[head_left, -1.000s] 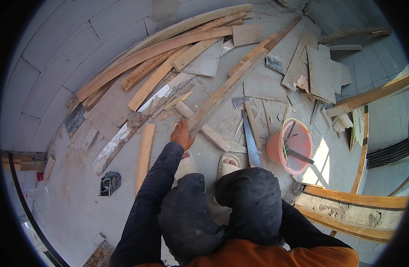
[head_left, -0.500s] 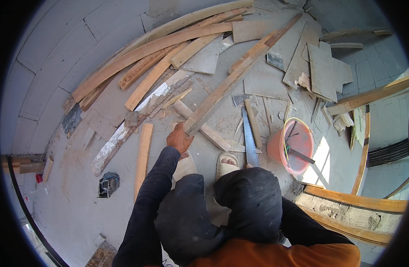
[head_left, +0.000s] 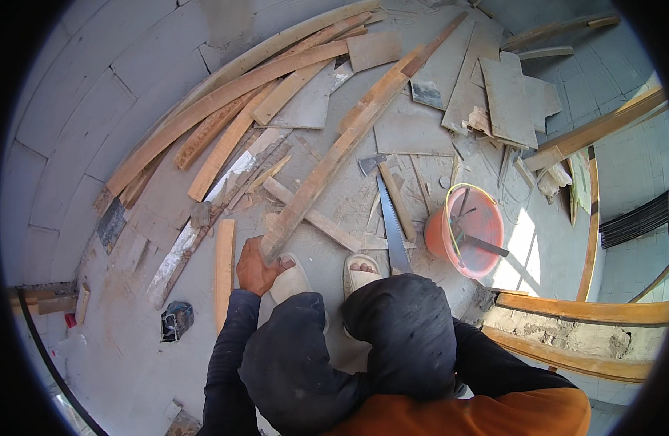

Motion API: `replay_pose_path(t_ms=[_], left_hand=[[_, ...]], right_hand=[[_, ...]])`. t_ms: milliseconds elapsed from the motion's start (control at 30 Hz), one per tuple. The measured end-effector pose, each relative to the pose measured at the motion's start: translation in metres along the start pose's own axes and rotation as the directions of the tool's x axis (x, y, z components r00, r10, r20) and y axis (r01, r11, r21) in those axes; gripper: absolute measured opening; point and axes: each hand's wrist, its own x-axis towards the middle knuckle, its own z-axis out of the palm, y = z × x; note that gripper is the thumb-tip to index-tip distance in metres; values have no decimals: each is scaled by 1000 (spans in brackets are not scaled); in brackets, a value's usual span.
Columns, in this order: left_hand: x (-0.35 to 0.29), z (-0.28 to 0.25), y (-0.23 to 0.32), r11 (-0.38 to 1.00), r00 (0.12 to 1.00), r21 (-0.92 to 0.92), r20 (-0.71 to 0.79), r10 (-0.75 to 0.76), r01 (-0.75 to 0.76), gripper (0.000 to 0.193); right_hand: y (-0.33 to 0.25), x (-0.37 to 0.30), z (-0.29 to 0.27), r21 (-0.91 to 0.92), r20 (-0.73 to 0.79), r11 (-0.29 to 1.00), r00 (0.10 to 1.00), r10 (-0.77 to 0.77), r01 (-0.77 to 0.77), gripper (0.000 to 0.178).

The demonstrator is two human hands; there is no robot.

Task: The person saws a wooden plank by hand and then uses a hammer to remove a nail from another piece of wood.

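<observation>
A long wooden beam slants from the far middle of the floor down to my feet. My left hand is closed round its near end, just in front of my left sandal. Under the beam, a shorter wooden strip lies crosswise. To the left of my hand is a light wooden batten on the floor. My right arm reaches out beside my right thigh, and its hand is hidden.
A handsaw and an axe head lie ahead of my right foot. A pink bucket with tools stands at the right. Planks are piled along the left wall, boards at the far right. A dark boxy object sits at left.
My left hand has drawn the beam's near end leftward and closer to my feet. The whole view has shifted slightly too.
</observation>
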Motion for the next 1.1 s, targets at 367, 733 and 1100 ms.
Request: replay_pose_path(t_ms=[367, 733, 1100], left_hand=[[-74, -17, -63, 982, 984, -60, 3, -177, 176, 54], [-9, -40, -64, 961, 911, 207, 333, -244, 182, 82], [4, -52, -15, 969, 935, 211, 300, -191, 130, 71]], right_hand=[[-5, 10, 3, -21, 4, 999, 1000, -31, 31, 77], [-88, 74, -75, 15, -190, 969, 952, -239, 246, 78], [-227, 131, -117, -68, -45, 875, 875, -482, 479, 96]])
